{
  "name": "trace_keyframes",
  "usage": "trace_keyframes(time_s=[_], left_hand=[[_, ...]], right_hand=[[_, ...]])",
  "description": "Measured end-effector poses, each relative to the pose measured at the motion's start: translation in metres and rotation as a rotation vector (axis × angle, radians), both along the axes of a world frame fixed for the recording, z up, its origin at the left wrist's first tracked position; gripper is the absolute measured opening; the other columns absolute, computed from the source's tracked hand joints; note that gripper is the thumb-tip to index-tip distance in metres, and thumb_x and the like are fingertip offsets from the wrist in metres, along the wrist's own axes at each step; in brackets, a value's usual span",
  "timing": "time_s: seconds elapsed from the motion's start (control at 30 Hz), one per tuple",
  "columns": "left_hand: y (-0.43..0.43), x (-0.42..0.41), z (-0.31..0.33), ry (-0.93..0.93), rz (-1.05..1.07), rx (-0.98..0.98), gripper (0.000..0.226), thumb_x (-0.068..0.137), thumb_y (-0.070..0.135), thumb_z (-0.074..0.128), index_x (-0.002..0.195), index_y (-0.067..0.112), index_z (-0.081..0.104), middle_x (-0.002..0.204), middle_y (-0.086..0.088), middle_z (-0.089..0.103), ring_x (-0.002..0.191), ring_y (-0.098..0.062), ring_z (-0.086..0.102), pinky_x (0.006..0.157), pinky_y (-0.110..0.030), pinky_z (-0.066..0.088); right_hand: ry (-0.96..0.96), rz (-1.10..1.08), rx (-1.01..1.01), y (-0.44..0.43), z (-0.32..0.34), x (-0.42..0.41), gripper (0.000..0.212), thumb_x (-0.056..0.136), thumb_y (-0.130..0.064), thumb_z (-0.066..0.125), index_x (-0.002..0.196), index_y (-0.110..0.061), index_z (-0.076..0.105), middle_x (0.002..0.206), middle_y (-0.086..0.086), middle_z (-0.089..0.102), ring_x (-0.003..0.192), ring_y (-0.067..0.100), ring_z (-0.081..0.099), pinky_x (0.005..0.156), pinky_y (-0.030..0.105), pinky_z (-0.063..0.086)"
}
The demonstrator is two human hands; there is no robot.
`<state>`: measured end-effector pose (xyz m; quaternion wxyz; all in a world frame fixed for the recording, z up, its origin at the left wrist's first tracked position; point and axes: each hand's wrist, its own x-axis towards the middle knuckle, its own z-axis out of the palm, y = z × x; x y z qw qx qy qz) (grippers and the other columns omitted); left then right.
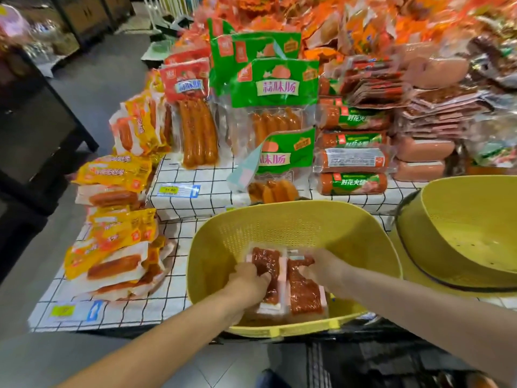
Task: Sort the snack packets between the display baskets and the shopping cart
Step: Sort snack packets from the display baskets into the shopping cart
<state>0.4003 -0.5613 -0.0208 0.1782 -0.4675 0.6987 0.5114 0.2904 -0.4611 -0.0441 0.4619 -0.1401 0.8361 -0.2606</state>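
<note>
Your left hand [249,278] covers the lower left of the red snack packets [303,292], and its fingers are buried under them, so you cannot tell the grip. The second yellow basket [461,239] runs off the right edge. The orange packets [363,21] heaped at the top are blurred, their print unreadable.

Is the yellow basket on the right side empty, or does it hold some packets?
Empty as far as visible: the right yellow basket shows only its bare perforated inside, tilted toward the camera. Its right part is cut off.
</note>
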Motion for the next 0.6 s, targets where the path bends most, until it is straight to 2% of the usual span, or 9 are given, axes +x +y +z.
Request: trace_keyframes(time_s=[0.07, 0.17, 0.27, 0.37, 0.4, 0.47, 0.53, 0.6], left_hand=[[-0.003, 0.001, 0.002, 0.028, 0.053, 0.129, 0.029, 0.103, 0.018, 0.042, 0.127, 0.004, 0.047, 0.106, -0.009, 0.062, 0.082, -0.018, 0.059, 0.064, -0.024, 0.051], [-0.005, 0.001, 0.005, 0.043, 0.069, 0.177, 0.023, 0.102, 0.017, 0.043, 0.121, 0.006, 0.050, 0.086, -0.004, 0.058, 0.062, -0.011, 0.049, 0.047, -0.019, 0.039], [-0.004, 0.003, 0.008, 0.055, 0.057, 0.172, 0.024, 0.101, 0.016, 0.046, 0.122, 0.007, 0.051, 0.090, -0.004, 0.062, 0.065, -0.010, 0.053, 0.047, -0.016, 0.043], [-0.005, 0.008, 0.012, 0.085, 0.062, 0.143, 0.027, 0.098, 0.016, 0.050, 0.124, 0.007, 0.052, 0.102, -0.005, 0.066, 0.074, -0.008, 0.058, 0.047, -0.010, 0.044], [-0.005, 0.010, 0.014, 0.105, 0.055, 0.107, 0.029, 0.098, 0.016, 0.052, 0.125, 0.007, 0.050, 0.102, -0.004, 0.065, 0.076, -0.008, 0.059, 0.050, -0.009, 0.045], [-0.005, 0.016, 0.017, 0.173, -0.034, -0.114, 0.043, 0.096, 0.017, 0.055, 0.134, 0.005, 0.038, 0.123, -0.007, 0.056, 0.098, -0.013, 0.057, 0.077, -0.017, 0.047], [0.001, 0.024, 0.026, 0.324, -0.219, -0.484, 0.059, 0.095, 0.022, 0.055, 0.145, 0.010, 0.026, 0.146, -0.004, 0.037, 0.126, -0.012, 0.041, 0.102, -0.022, 0.032], [0.020, 0.026, 0.041, 0.567, -0.345, -0.641, 0.056, 0.095, 0.029, 0.052, 0.145, 0.023, 0.027, 0.143, 0.011, 0.036, 0.128, 0.003, 0.028, 0.108, -0.019, 0.022]], right_hand=[[-0.129, -0.113, -0.043, -0.002, -0.001, -0.004, 0.041, 0.097, 0.003, 0.042, 0.137, -0.006, 0.044, 0.126, 0.022, 0.057, 0.119, 0.035, 0.053, 0.103, 0.048, 0.042], [-0.214, -0.165, -0.051, -0.005, -0.003, -0.010, 0.045, 0.096, 0.003, 0.044, 0.141, -0.002, 0.037, 0.141, 0.019, 0.045, 0.131, 0.034, 0.041, 0.110, 0.047, 0.034], [-0.283, -0.219, -0.069, -0.003, 0.004, -0.010, 0.043, 0.095, -0.001, 0.050, 0.137, -0.004, 0.041, 0.126, 0.023, 0.056, 0.118, 0.035, 0.054, 0.103, 0.048, 0.042], [-0.185, -0.217, -0.046, 0.006, 0.019, -0.008, 0.051, 0.094, -0.009, 0.057, 0.136, 0.005, 0.032, 0.129, 0.018, 0.053, 0.121, 0.030, 0.049, 0.098, 0.040, 0.043], [-0.117, -0.196, -0.042, 0.011, 0.024, -0.008, 0.055, 0.094, -0.013, 0.058, 0.138, 0.004, 0.030, 0.132, 0.016, 0.049, 0.122, 0.028, 0.046, 0.095, 0.036, 0.042], [0.023, -0.132, -0.097, 0.023, 0.039, -0.008, 0.057, 0.094, -0.018, 0.058, 0.141, -0.002, 0.032, 0.136, 0.012, 0.046, 0.122, 0.024, 0.045, 0.092, 0.030, 0.041], [0.192, -0.067, -0.256, 0.043, 0.056, -0.005, 0.045, 0.094, -0.019, 0.058, 0.136, -0.011, 0.044, 0.134, 0.003, 0.050, 0.117, 0.016, 0.050, 0.095, 0.029, 0.044], [0.341, -0.043, -0.465, 0.077, 0.071, 0.004, 0.027, 0.094, -0.017, 0.056, 0.121, -0.021, 0.057, 0.120, -0.006, 0.059, 0.109, 0.007, 0.056, 0.095, 0.027, 0.048]])
